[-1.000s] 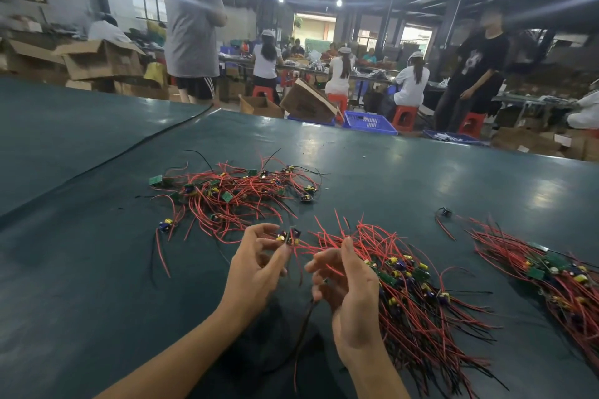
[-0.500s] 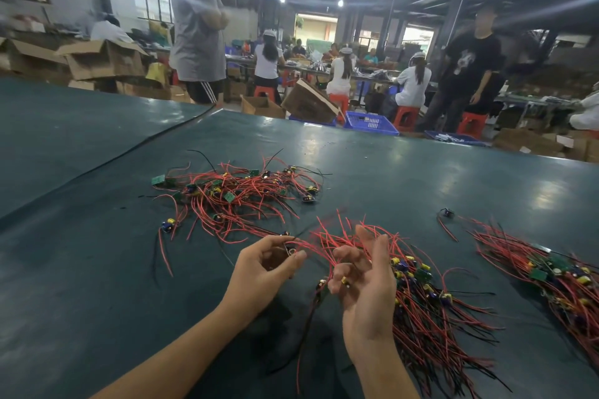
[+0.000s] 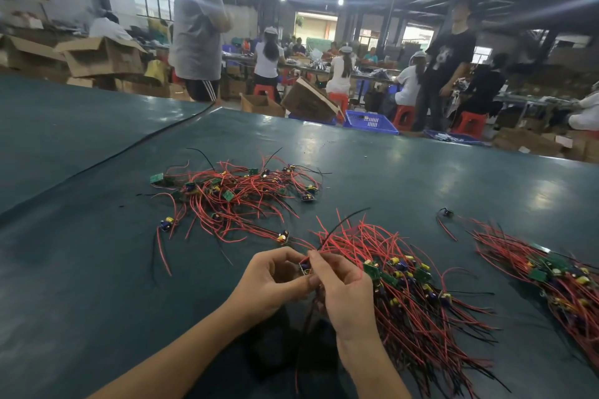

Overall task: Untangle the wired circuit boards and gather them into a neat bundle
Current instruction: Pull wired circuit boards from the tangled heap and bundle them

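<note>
Green table (image 3: 81, 269) across the whole view. Left of centre, loose tangle (image 3: 233, 201) of small boards and red wires, spread flat, unsorted, strays trailing toward the near side. Below and right of it, left hand (image 3: 272, 282), fingers curled, thumb and fingertips clamped on a single board (image 3: 305, 267) held just above the table. Meeting it from the other side, right hand (image 3: 343, 291), fingers bent, index and thumb pinched together at the top of the same board where the wires leave; exact contact partly hidden by knuckles. From that pinch, a black wire (image 3: 343, 220) arcing up and right, more wires hanging down between the wrists. Just right of the hands, sorted bundle (image 3: 421, 298), boards lined up mid-length, wires running roughly one way. Further right, one stray board (image 3: 447, 212) lying alone, then a second bundle (image 3: 551, 278) at the frame edge, well apart from the hands. Step in hand, by the look: straightening the leads of one freed board before adding it to the sorted bundle. Maybe half done, judging by pile sizes. Next move likely calls for wires combed parallel, board laid alongside the others, same orientation, then a reach to the tangle. Risk: loose leads snagging the bundle's wires on the way down.
</note>
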{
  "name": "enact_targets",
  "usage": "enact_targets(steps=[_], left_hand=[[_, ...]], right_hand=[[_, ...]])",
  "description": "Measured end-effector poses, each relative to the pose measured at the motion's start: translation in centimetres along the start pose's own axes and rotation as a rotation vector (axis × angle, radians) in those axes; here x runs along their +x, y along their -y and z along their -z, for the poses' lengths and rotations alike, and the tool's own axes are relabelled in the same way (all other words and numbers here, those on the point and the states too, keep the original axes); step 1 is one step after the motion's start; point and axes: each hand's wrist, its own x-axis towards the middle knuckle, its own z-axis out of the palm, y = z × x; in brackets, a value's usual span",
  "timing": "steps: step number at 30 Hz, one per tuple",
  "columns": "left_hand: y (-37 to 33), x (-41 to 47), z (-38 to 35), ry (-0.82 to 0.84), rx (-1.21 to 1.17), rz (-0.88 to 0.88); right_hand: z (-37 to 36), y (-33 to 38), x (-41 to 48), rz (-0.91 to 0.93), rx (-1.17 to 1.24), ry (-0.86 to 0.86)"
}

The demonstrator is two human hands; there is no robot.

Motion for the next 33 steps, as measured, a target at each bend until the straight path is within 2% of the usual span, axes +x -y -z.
enact_targets(steps=[6, 11, 14, 20, 31, 33], left_hand=[[-0.1, 0.1, 0.0, -0.100, 0.036, 0.010], [0.0, 0.3, 0.0, -0.184, 0.016, 0.029], [-0.2, 0.3, -0.3, -0.202, -0.029, 0.038], [-0.4, 0.3, -0.3, -0.315, -0.161, 0.170], [-0.4, 0.4, -0.2, -0.294, -0.146, 0.245], [-0.5, 0.3, -0.1, -0.249, -0.146, 0.241]], right_hand=[[0.2, -0.1, 0.4, 0.063, -0.084, -0.055], [0.3, -0.4, 0.3, -0.048, -0.045, -0.075], [0.3, -0.1, 0.2, -0.033, -0.049, -0.077], [0.4, 0.4, 0.1, 0.021, 0.028, -0.106], [0.3, 0.6, -0.1, 0.067, 0.057, -0.088], [0.3, 0.7, -0.2, 0.073, 0.062, -0.089]])
